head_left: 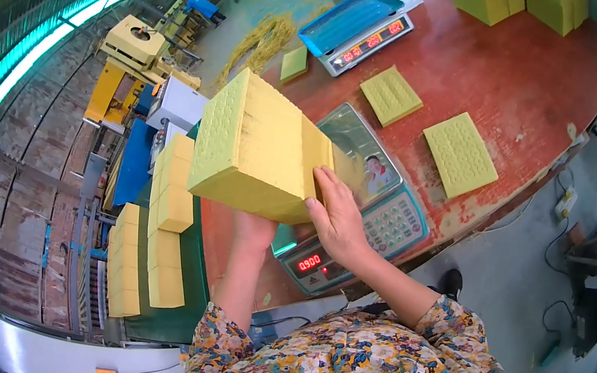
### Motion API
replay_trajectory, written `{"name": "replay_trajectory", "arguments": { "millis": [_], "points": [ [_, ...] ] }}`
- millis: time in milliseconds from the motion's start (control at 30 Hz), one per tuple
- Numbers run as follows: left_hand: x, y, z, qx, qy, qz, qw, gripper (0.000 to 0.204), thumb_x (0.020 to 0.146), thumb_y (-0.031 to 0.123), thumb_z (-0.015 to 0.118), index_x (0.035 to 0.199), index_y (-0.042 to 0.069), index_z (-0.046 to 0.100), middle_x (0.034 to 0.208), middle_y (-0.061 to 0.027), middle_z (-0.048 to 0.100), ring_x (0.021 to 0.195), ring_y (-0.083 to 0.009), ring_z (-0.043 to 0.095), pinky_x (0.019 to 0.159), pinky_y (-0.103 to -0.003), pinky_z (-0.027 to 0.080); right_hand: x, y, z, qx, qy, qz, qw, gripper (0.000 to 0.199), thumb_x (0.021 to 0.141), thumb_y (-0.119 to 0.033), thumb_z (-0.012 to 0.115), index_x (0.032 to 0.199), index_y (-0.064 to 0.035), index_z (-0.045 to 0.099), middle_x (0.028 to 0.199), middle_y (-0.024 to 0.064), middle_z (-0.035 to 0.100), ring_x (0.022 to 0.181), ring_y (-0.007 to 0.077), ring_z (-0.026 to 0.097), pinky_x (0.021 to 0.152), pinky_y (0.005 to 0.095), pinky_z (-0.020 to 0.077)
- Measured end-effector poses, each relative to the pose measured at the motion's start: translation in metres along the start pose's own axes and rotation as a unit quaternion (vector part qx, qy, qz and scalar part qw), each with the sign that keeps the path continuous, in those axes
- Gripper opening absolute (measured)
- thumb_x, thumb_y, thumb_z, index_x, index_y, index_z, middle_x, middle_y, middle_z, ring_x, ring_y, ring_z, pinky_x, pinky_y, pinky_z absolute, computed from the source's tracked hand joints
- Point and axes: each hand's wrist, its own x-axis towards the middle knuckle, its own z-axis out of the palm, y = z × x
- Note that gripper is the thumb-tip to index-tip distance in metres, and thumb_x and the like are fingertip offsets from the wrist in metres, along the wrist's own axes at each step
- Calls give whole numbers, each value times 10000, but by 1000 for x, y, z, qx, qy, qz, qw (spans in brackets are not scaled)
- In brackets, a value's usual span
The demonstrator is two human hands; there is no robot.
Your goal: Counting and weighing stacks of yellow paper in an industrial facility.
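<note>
Yellow paper stack [266, 147] held tilted between our two hands, long axis running left to right, dimpled end facing left. Our right hand [340, 219] bears on its right end, fingers and thumb pressing the paper. Our left hand [256, 228] comes up from below; its fingers are hidden, spread or closed we cannot tell. The scale [411, 229] shows past the stack's right end, nearer our right hand; whether stack touches pan [357, 149], unclear.

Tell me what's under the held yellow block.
The left hand shows beneath the yellow block, its fingers covered. The block also hides part of the near scale.
</note>
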Motion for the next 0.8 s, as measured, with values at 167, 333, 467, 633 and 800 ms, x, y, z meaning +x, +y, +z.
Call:
{"name": "replay_trajectory", "arguments": {
  "millis": [167, 333, 467, 633, 800],
  "points": [
    [-19, -14, 35, -21, 101, 5, 995, 534, 1011, 429, 462, 1424, 95, 405, 1391, -76, 491, 1272, -234, 490, 1056, -425, 419, 18, -8, -20, 32, 4, -32, 999, 526, 978, -256, 533, 1399, 42, 432, 1429, 267, 455, 1339, 403, 430, 1123, 448, 330],
    [-33, -33, 51, -61, 129, 54, 988, 542, 1037, 418, 424, 1462, 84, 378, 1415, -60, 484, 1318, -186, 447, 1099, -371, 344, 61, -76, -56, 100, -16, -100, 990, 506, 1028, -240, 487, 1434, 51, 409, 1461, 213, 461, 1375, 306, 427, 1126, 378, 323],
    [-39, -30, 40, -152, 129, 84, 976, 638, 1067, 426, 334, 1551, 33, 201, 1572, -112, 303, 1451, -207, 270, 1180, -362, 215, 88, -128, -36, 69, -74, -81, 992, 490, 1058, -276, 403, 1419, 52, 451, 1430, 179, 502, 1340, 248, 456, 1122, 346, 320],
    [-38, 7, 40, 53, 44, 315, 946, 771, 1044, 507, 304, 1555, -25, 79, 1639, -164, 86, 1512, -268, 103, 1215, -389, 112, 99, -148, -39, 32, -113, 31, 993, 535, 1027, -335, 454, 1402, 46, 480, 1372, 153, 551, 1286, 230, 504, 1053, 321, 375],
    [-33, 23, 27, 111, 17, 405, 907, 726, 1052, 430, 311, 1542, -60, 94, 1617, -243, 80, 1509, -360, 64, 1214, -421, 66, 96, -151, -6, 29, -134, 35, 990, 524, 1025, -252, 422, 1403, 111, 432, 1399, 205, 511, 1302, 273, 488, 1094, 399, 359]
  ]
}}
